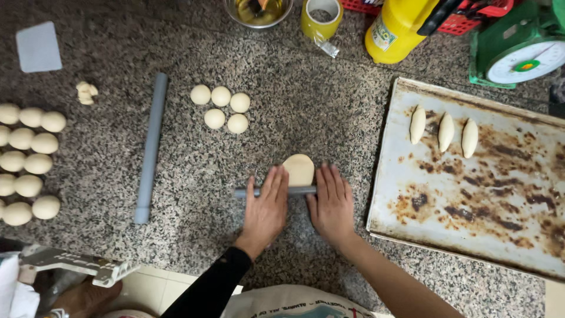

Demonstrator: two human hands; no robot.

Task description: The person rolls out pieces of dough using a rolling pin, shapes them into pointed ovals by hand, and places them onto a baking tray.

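I stand at a speckled grey granite counter (306, 118), evenly lit; pale floor tiles (165, 288) show below my wrists.

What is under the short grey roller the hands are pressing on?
A flattened piece of dough lies under the short grey roller; its rounded far part shows, its near edge is hidden by the roller, left hand and right hand.

Kitchen, baking station. We note a speckled granite counter (306, 118), rows of dough balls (26, 162), a stained baking tray (471, 206) carrying three shaped dough pieces (445, 131), a green dial scale (521, 50), a yellow bottle (397, 29), a grey rolling pipe (150, 147).
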